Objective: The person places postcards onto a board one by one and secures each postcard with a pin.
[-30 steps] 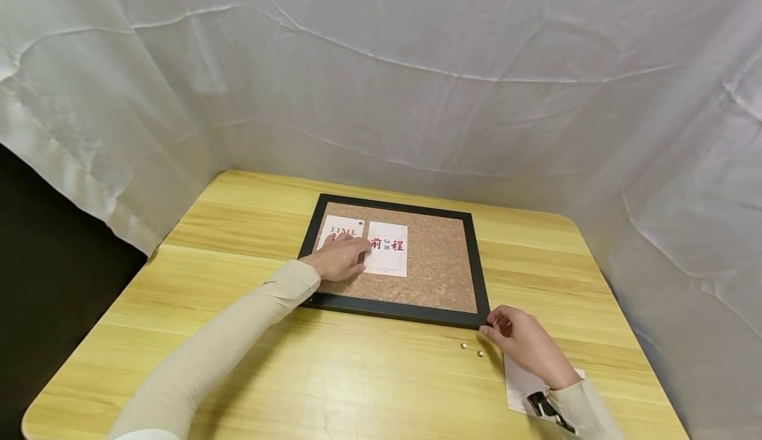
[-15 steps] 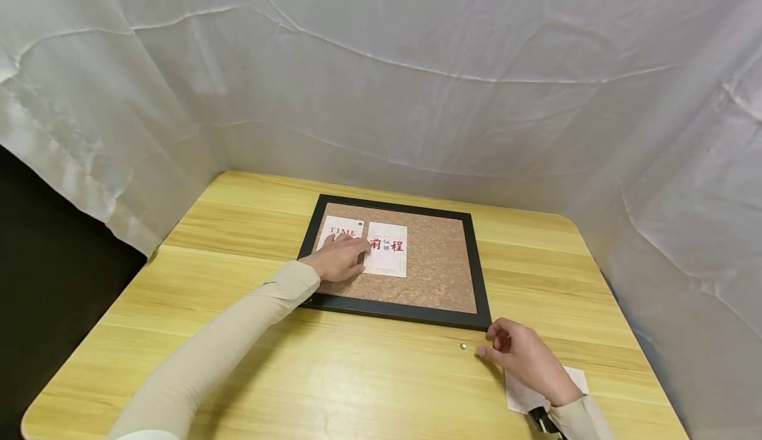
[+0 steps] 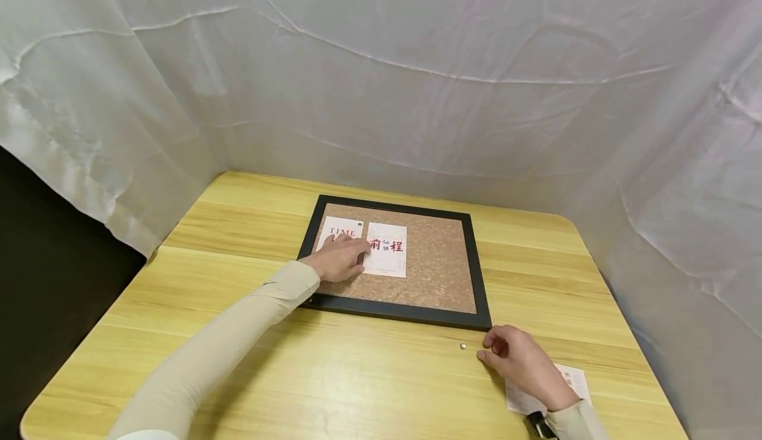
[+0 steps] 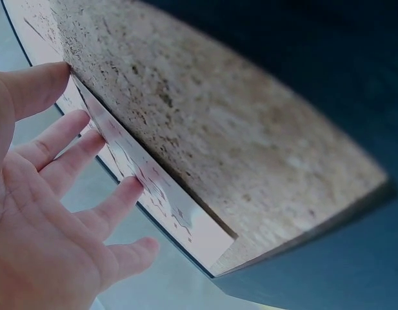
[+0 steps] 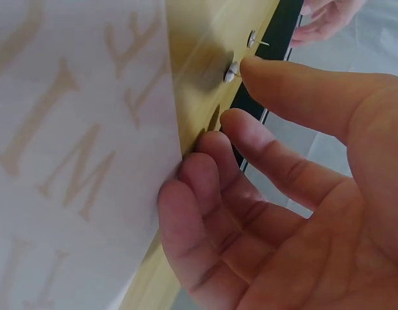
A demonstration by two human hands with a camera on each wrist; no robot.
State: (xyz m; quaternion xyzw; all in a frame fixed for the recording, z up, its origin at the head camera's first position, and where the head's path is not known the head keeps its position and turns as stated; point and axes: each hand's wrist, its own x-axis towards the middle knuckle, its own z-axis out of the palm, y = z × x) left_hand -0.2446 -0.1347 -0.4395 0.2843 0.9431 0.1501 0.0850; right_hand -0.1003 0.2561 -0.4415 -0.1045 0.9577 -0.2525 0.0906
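My left hand (image 3: 339, 258) lies with spread fingers over a white card lettered TIME (image 3: 342, 230) on a black-framed cork board (image 3: 440, 255). In the left wrist view its fingertips touch the card's printed face (image 4: 179, 206). A thumbtack (image 3: 360, 224) sits at that card's upper right corner. Beside it lies a second card with red characters (image 3: 387, 264). My right hand (image 3: 524, 364) is low over the table near the board's corner, fingers loosely bent. In the right wrist view its thumb tip meets a thumbtack (image 5: 231, 73), the index fingertip apart from it. Another thumbtack (image 5: 251, 39) lies just beyond.
A loose white card (image 3: 574, 380) lies on the wooden table (image 3: 357, 374), partly under the right wrist. The board's black frame (image 3: 393, 310) forms a raised border. White curtains (image 3: 381, 96) hang behind the table and on both sides.
My right hand has shifted slightly toward me from the board's corner, its thumb now covering one of two thumbtacks in the head view. The left hand stays put.
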